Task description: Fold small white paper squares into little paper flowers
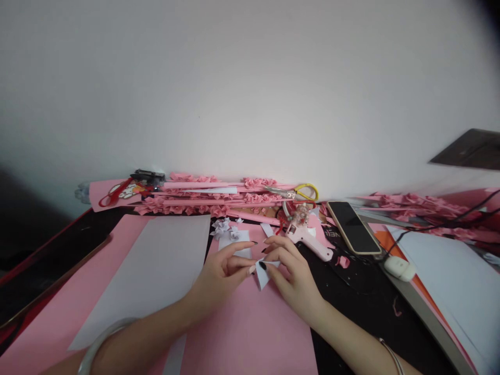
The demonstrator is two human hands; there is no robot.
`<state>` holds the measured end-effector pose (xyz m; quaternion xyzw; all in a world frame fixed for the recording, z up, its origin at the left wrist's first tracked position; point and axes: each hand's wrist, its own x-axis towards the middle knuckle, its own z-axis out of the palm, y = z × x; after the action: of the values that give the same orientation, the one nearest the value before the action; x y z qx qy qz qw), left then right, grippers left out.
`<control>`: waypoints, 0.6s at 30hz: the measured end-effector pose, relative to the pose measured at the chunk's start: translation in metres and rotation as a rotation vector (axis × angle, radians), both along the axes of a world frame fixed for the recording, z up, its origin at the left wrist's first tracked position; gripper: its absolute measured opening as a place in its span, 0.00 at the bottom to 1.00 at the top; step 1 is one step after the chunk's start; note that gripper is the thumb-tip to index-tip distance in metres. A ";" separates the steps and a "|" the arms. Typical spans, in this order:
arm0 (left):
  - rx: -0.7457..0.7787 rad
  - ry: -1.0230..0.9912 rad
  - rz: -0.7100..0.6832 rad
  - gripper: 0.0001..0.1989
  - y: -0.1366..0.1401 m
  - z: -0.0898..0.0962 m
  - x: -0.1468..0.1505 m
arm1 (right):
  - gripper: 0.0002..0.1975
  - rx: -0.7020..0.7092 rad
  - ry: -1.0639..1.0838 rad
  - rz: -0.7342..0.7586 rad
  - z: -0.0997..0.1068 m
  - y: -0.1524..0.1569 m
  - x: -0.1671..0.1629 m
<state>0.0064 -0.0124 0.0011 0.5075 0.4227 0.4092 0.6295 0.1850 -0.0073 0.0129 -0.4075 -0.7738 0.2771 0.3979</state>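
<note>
Between my two hands is a small folded piece of white paper [263, 276], held above a pink sheet [258, 333]. My right hand [291, 273] pinches it between thumb and fingers. From the other side, my left hand [224, 268] has its thumb and fingertips closed at the paper's left edge. Just beyond my left hand, several small folded white paper flowers [226, 229] rest by a white paper square [236, 239]. A large white sheet [156, 260] lies under and left of my left forearm.
A pink glue gun [308, 239] and a phone [353, 226] lie right of my hands. Yellow-handled scissors [308, 192] and pink paper flower stems [203, 200] line the wall. A white earphone case [399, 268] sits by stacked paper [449, 276]. A black cable crosses there.
</note>
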 end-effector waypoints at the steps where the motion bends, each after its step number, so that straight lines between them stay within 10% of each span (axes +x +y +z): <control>1: 0.009 0.002 0.002 0.20 0.000 0.000 0.000 | 0.10 -0.001 -0.001 -0.002 0.000 0.000 0.000; 18: -0.037 0.032 0.048 0.16 0.000 0.009 0.003 | 0.11 -0.040 0.098 -0.066 -0.004 -0.005 -0.001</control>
<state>0.0089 -0.0125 0.0099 0.4920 0.4522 0.4080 0.6220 0.1837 -0.0121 0.0093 -0.4265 -0.7340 0.2988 0.4359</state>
